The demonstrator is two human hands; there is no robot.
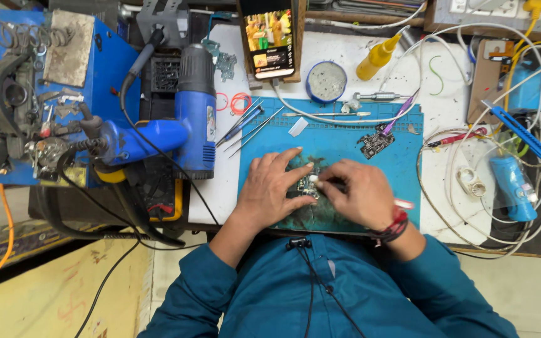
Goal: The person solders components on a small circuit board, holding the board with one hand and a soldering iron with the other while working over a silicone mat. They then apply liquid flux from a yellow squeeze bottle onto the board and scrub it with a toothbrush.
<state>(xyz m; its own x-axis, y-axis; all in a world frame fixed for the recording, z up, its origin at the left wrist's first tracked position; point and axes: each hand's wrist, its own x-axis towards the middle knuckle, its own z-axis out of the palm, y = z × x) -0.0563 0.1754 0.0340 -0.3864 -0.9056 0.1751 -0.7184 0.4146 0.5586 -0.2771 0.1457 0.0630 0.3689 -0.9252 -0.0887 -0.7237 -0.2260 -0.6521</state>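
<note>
So both hands are on a small circuit board mid blue mat: left hand flat, pinning it; right hand pinching something whitish. Heat gun left, tweezers and spare board behind.

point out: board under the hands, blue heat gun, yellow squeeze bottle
small circuit board [306, 185], head view, on the bare part between the fingertips
blue heat gun [196, 112], head view, on the barrel body
yellow squeeze bottle [376, 59], head view, on the bottle's middle
</note>
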